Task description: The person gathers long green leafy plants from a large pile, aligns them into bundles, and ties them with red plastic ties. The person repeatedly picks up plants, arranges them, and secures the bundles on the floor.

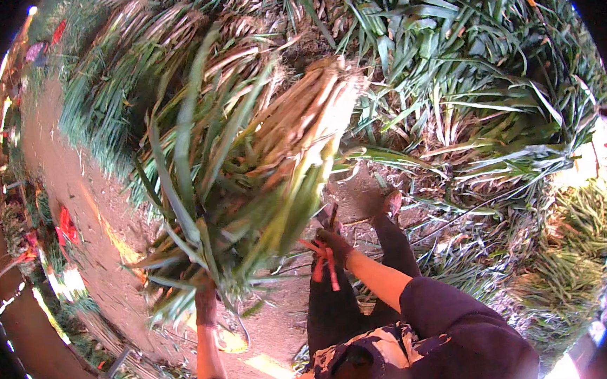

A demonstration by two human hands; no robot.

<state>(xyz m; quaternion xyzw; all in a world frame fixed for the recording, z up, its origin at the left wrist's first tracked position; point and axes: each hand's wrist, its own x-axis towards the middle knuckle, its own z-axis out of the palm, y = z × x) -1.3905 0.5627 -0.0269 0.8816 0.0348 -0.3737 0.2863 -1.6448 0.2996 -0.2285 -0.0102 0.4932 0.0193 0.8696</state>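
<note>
A large bundle of leek-like stalks [289, 132] fills the middle of the view, its pale root ends at the upper right and its green leaves toward the lower left. My left hand [206, 302], in a dark glove, grips the leaf end, and leaves hide some of the fingers. My gloved right hand [335, 244] is closed around red strips [325, 264], just below the bundle's right side. A thin dark object [333, 215] rises by the right hand; whether it is held is unclear. The bundle is slightly blurred.
Heaped leek-like plants [446, 47] cover the ground ahead and to the right. A row of bundles [112, 97] runs to the upper left beside a dirt path [64, 164]. Red material [66, 227] lies past the path. My shoe [392, 203] rests among loose leaves.
</note>
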